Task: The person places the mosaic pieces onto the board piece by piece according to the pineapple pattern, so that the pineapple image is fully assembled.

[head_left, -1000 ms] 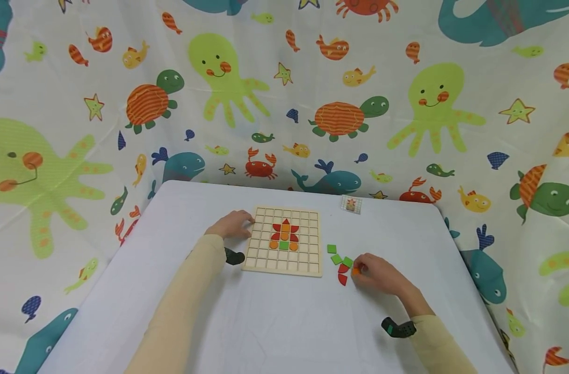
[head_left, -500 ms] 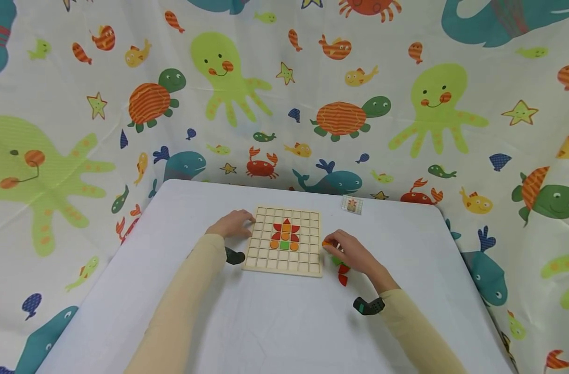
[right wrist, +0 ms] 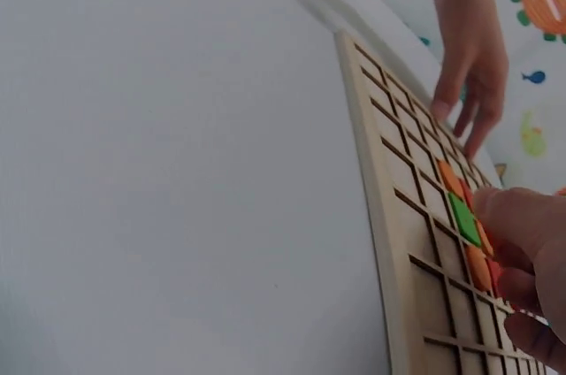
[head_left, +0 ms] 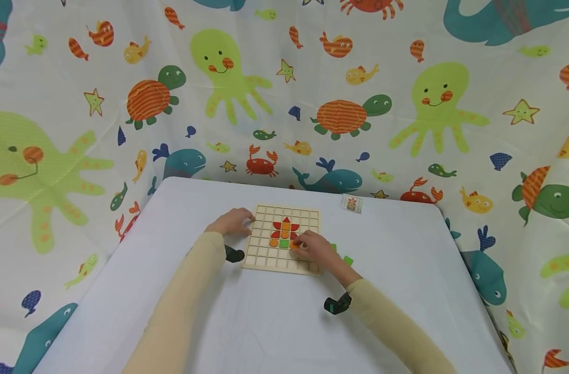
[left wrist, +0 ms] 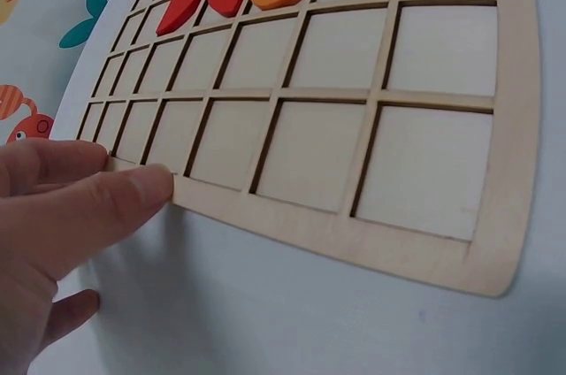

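Note:
My left hand [head_left: 230,222] rests against the left edge of a wooden grid board [head_left: 275,264]. In the left wrist view its thumb [left wrist: 146,187] touches the board's rim, with another fingertip farther along it. Flat red, orange and green tiles form a figure mid-board, including a green square tile [head_left: 283,243] and an orange round tile [head_left: 274,242]. Over the figure's right side, my right hand [head_left: 316,248] has its thumb and fingers drawn together around an orange tile, now hidden by them. The right wrist view shows that thumb [right wrist: 504,211] close to the green tile [right wrist: 463,218].
Loose green tiles [head_left: 348,260] lie right of the board, partly hidden by the right arm. A small pattern card [head_left: 352,203] is at the back of the white-covered table [head_left: 247,317]. A sea-animal cloth [head_left: 284,104] hangs behind.
The right hand has carried the orange tile leftward from the loose tiles, past the board's right edge, to above the figure. My left hand stays at the board's left edge.

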The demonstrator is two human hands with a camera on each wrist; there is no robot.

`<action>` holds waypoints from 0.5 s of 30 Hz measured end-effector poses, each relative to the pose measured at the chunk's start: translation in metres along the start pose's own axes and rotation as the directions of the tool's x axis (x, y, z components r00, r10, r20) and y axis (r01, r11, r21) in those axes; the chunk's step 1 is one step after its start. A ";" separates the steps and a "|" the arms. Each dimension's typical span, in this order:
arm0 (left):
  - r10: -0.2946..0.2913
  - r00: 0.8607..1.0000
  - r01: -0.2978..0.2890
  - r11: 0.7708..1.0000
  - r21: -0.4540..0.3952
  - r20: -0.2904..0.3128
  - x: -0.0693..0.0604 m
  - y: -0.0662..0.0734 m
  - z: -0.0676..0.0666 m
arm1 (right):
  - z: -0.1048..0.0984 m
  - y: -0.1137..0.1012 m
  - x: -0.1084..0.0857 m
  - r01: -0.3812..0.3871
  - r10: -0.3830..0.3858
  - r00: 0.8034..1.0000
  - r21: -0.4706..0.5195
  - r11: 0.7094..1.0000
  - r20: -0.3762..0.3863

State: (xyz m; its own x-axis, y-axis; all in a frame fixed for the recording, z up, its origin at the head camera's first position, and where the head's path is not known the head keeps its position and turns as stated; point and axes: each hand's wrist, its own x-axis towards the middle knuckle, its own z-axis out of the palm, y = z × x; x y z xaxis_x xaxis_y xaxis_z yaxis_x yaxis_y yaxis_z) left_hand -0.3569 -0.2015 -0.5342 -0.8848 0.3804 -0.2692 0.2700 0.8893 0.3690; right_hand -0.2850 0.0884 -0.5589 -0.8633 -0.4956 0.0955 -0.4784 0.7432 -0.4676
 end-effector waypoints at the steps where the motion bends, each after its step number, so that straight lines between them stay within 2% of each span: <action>1: 0.003 1.000 -0.003 1.000 0.002 -0.003 0.000 -0.001 0.001 | 0.004 -0.003 0.001 -0.001 0.001 1.000 -0.008 1.000 0.006; 7: -0.007 1.000 0.007 1.000 -0.008 -0.005 0.002 -0.003 0.002 | 0.021 -0.017 0.005 -0.008 0.008 1.000 -0.048 0.999 0.011; 15: -0.018 1.000 0.018 1.000 -0.021 0.006 0.002 -0.003 0.002 | 0.029 -0.025 0.009 0.031 -0.032 0.999 -0.138 0.990 -0.006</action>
State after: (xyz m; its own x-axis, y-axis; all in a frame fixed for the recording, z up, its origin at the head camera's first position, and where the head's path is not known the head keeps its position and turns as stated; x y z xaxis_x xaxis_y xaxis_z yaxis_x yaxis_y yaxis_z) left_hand -0.3593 -0.2027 -0.5373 -0.8874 0.3656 -0.2808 0.2460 0.8907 0.3822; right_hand -0.2766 0.0527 -0.5717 -0.8482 -0.5168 0.1157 -0.5228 0.7821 -0.3391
